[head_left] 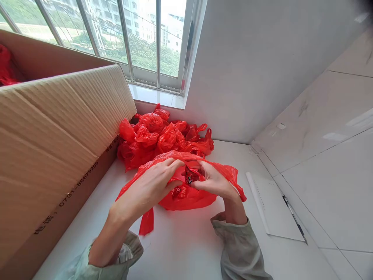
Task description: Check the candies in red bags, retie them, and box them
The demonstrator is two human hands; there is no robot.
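Observation:
A red plastic bag (201, 199) lies on the white tabletop with its mouth open toward me. Inside it are red printed packets (179, 191) with white lettering. A small dark red packet (189, 177) with a black and white mark shows in the opening. My right hand (217, 181) reaches in from the right, thumb and fingers around the packet's edge; its fingertips are partly hidden. From the left, my left hand (163, 179) lies over the bag's mouth, thumb and fingers apart, touching the plastic.
Behind the bag is a heap of tied red plastic bags (166, 134) against the wall. A large cardboard box (58, 128) stands at left, with more red plastic inside. To the right lie a white sheet or booklet (272, 210) and a black pen (294, 217). A barred window (145, 39) is behind.

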